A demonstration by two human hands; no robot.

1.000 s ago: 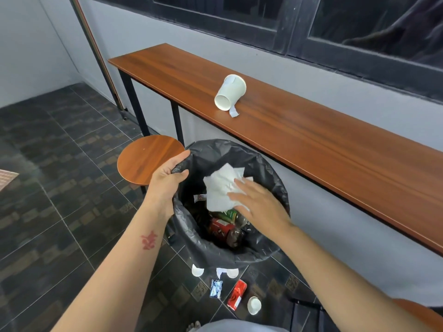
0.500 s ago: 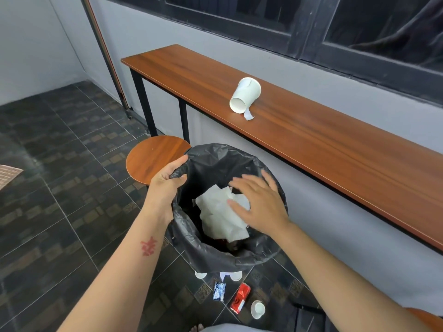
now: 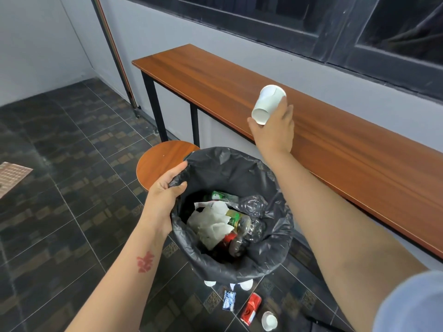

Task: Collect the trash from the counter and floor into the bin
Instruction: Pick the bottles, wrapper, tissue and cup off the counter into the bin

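A bin lined with a black bag (image 3: 275, 248) stands below the wooden counter (image 3: 347, 152). My left hand (image 3: 165, 195) grips the bag's rim on its left side. Inside lie white tissue (image 3: 211, 224), crushed plastic bottles (image 3: 251, 207) and cans. My right hand (image 3: 275, 130) is over the counter's front part, fingers wrapped around a white paper cup (image 3: 267, 104) lying on its side. On the floor in front of the bin lie a red can (image 3: 250, 311), a blue wrapper (image 3: 229, 299) and small white cups (image 3: 269, 321).
A round wooden stool (image 3: 160, 161) stands left of the bin, under the counter's edge. Dark tiled floor spreads to the left, with a mat (image 3: 12, 176) at the far left. A metal pole (image 3: 115, 53) leans by the wall behind the counter's end.
My right hand let the white tissue fall into the bin, then rose to the counter and closed on the paper cup. My left hand has stayed on the bag rim.
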